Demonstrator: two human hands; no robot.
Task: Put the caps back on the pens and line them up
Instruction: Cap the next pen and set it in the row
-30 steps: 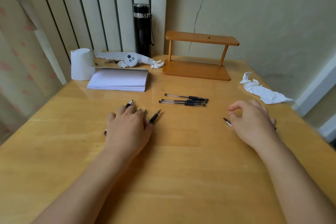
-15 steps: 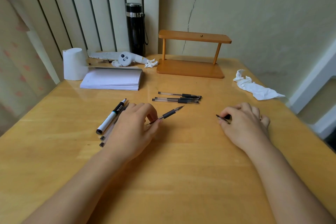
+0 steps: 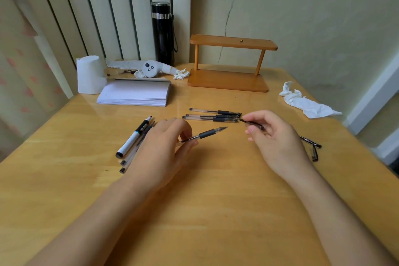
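My left hand (image 3: 164,149) grips an uncapped clear gel pen (image 3: 207,134), its bare tip pointing right. Just right of that tip, my right hand (image 3: 274,138) pinches a dark pen cap (image 3: 251,123) between thumb and fingers. Three capped clear pens (image 3: 212,115) lie side by side beyond both hands. To the left of my left hand rest a white marker (image 3: 133,138) and two clear pens (image 3: 129,158), partly hidden by the hand. Two loose dark caps (image 3: 312,146) lie on the table right of my right hand.
At the back stand a notepad (image 3: 135,94), a tissue roll (image 3: 89,77), a black flask (image 3: 163,33), a white toy (image 3: 150,69) and a wooden rack (image 3: 228,65). A crumpled tissue (image 3: 306,104) lies at the right, near the table edge.
My left hand lifted one pen from the left group and turned it tip-right. My right hand picked up a cap from the right side and carried it leftward to the pen tip.
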